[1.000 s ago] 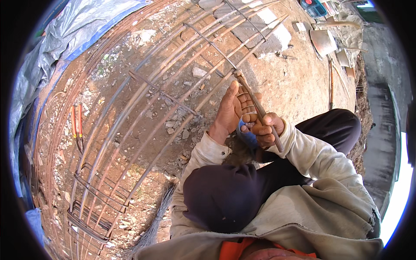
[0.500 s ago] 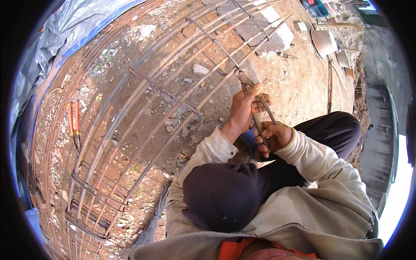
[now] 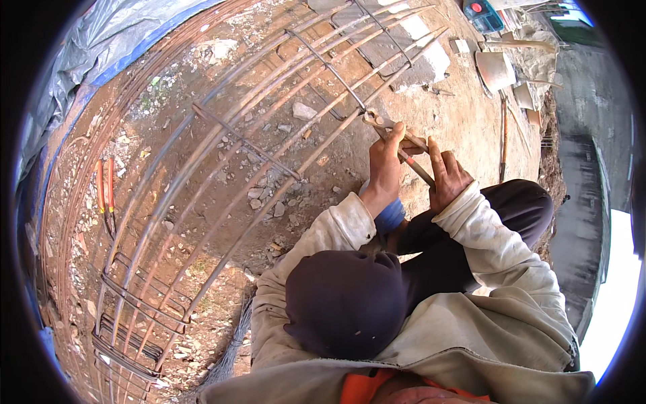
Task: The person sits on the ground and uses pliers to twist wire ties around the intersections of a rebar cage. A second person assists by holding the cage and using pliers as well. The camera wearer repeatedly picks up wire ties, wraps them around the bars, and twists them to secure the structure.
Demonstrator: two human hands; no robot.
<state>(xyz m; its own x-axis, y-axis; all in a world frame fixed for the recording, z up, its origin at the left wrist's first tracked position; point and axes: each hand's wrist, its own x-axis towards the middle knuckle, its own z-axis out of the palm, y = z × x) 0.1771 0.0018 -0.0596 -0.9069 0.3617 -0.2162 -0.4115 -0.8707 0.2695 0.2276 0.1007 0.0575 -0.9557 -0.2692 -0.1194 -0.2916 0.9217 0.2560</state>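
A long cage of rusty rebar (image 3: pixel 269 168) with stirrup ties lies on bare dirt and runs from lower left to upper right. My left hand (image 3: pixel 385 168) grips metal pincers (image 3: pixel 397 145) near the head. The pincers' jaws (image 3: pixel 373 120) sit on a crossing of a long bar and a stirrup. My right hand (image 3: pixel 447 176) holds the lower end of the handles, just right of the left hand. A dark cap (image 3: pixel 343 310) and pale jacket sleeves fill the lower middle of the view.
Orange-handled pliers (image 3: pixel 104 192) lie on the dirt at the left. A concrete block (image 3: pixel 414 50) sits under the cage's far end. A grey-blue tarp (image 3: pixel 81 54) covers the upper left. Loose stones (image 3: pixel 304 111), wooden pieces (image 3: pixel 498 71) and a teal tool (image 3: pixel 481 13) lie about.
Both hands have moved up and away from my lap with the pincers. The jaws now rest on the rebar crossing, and the right hand has slid to the handle ends.
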